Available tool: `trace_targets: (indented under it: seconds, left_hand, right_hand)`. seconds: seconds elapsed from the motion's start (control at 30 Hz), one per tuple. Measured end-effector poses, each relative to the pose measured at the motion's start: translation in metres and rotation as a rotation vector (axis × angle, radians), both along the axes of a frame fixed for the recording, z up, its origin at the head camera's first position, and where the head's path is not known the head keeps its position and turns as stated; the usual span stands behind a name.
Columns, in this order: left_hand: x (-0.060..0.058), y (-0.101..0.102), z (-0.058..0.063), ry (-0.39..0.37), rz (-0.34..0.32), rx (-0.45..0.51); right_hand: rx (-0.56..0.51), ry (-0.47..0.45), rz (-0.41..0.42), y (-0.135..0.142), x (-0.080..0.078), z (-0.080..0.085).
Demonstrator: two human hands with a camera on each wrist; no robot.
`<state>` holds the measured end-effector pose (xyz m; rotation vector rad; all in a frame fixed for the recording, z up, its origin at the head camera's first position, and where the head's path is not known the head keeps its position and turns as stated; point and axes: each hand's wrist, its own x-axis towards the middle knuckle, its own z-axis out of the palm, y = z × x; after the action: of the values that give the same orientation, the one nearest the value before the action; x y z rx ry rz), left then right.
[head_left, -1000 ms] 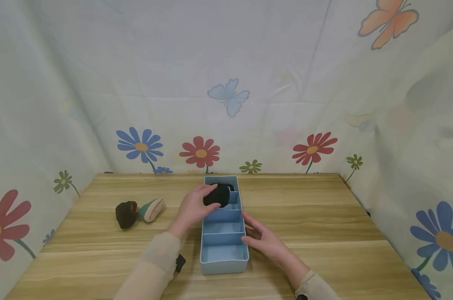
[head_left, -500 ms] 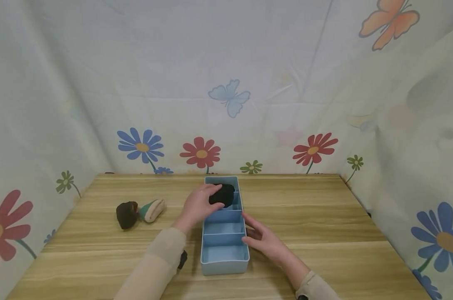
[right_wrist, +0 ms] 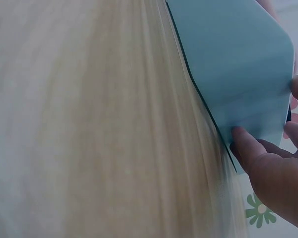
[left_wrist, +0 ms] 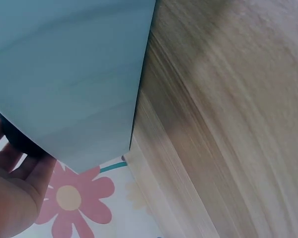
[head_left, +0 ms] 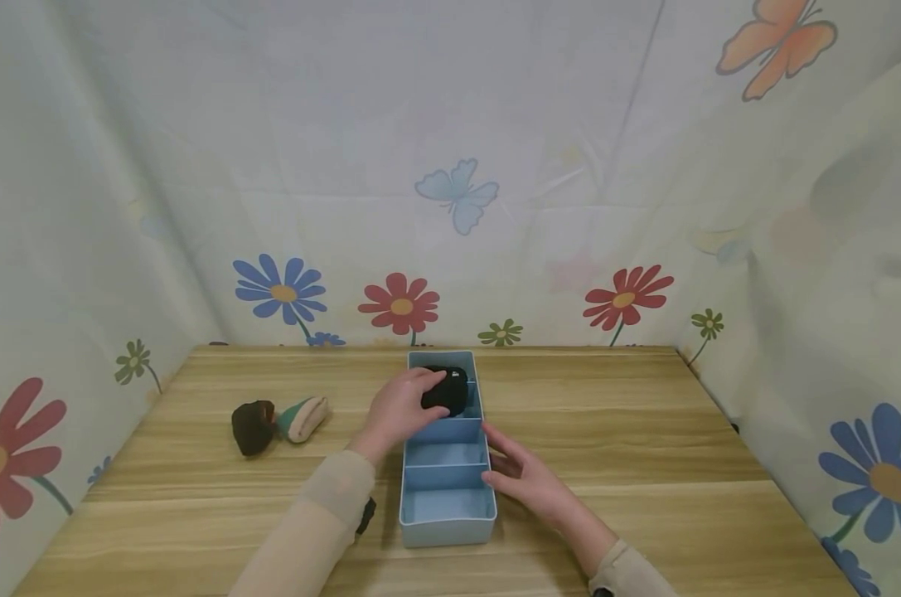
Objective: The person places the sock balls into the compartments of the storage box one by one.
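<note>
In the head view, my left hand [head_left: 401,408] grips a rolled pair of black socks [head_left: 450,394] at the second compartment from the far end of a long blue divided box [head_left: 444,533]. The left wrist view shows the fingers reaching over the box's rim, with a dark bit of sock [left_wrist: 21,141] beside them. My right hand [head_left: 528,483] rests against the box's right side, fingers fairly straight and thumb at the rim. In the right wrist view, its fingertips [right_wrist: 241,134] touch the outer wall. The two nearest compartments hold nothing.
On the wooden table [head_left: 607,414], left of the box, lie a dark brown cloth bundle [head_left: 253,428] and a green and beige rolled bundle [head_left: 304,419], side by side. A flowered curtain [head_left: 331,207] hangs behind the table and along both sides.
My left hand has moved slightly right with the black socks, now lower into the second compartment. The right hand stays against the box, and the bundles lie where they were.
</note>
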<state>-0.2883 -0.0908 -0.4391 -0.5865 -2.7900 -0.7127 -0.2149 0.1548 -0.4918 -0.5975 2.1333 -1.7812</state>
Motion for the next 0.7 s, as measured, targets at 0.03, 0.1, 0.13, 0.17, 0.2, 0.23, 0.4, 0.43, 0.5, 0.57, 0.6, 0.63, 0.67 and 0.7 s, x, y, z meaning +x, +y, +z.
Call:
trace_targets:
  seconds: [0.03,0.1,0.13,0.17,0.2,0.23,0.4,0.43,0.5,0.57,0.6,0.63,0.67,0.7]
  left_hand:
    - [-0.0001,0.0003,0.0000,0.001,-0.003,-0.003]
    - [-0.0002,0.0009,0.0001,0.000,-0.009,-0.015]
    - [-0.0002,0.0013,0.0003,0.000,-0.013,-0.020]
    - [-0.0002,0.0017,0.0004,0.000,-0.016,-0.028]
    - [-0.0001,0.0021,0.0006,0.000,-0.019,-0.032]
    - [-0.0001,0.0026,0.0006,-0.001,-0.022,-0.036]
    - [-0.0007,0.0049,0.0001,0.004,-0.033,-0.050]
    - [-0.0009,0.0052,-0.0003,0.006,-0.035,-0.053]
    - [-0.0014,0.0054,-0.0007,0.008,-0.037,-0.061]
    - [-0.0017,0.0053,-0.0011,0.004,-0.038,-0.068]
    - [-0.0018,0.0051,-0.0012,0.001,-0.038,-0.073]
    - [-0.0019,0.0049,-0.0011,-0.004,-0.038,-0.074]
    - [-0.0020,0.0046,-0.0010,-0.011,-0.040,-0.069]
    - [-0.0020,0.0044,-0.0009,-0.019,-0.039,-0.063]
  right_hand:
    - [-0.002,0.000,0.001,0.0000,0.0000,0.0001]
    - [-0.007,0.000,0.003,0.0001,-0.0004,-0.0002]
    - [-0.007,-0.001,0.004,0.0003,-0.0005,-0.0004]
    - [-0.006,-0.002,0.004,0.0004,-0.0006,-0.0005]
    - [-0.006,-0.003,0.005,0.0005,-0.0007,-0.0007]
    - [-0.007,-0.003,0.007,0.0005,-0.0009,-0.0007]
    - [-0.009,-0.002,0.010,0.0008,-0.0012,-0.0008]
    - [-0.009,-0.001,0.008,0.0008,-0.0012,-0.0007]
    - [-0.002,-0.003,0.002,0.0005,-0.0009,-0.0002]
    - [0.006,-0.007,-0.004,0.0000,-0.0006,0.0005]
    - [0.009,-0.010,-0.006,-0.0003,-0.0004,0.0008]
    - [0.013,-0.008,-0.007,-0.0005,-0.0004,0.0009]
    - [0.014,-0.012,-0.007,-0.0007,-0.0004,0.0011]
    - [0.011,-0.016,-0.006,-0.0008,-0.0003,0.0013]
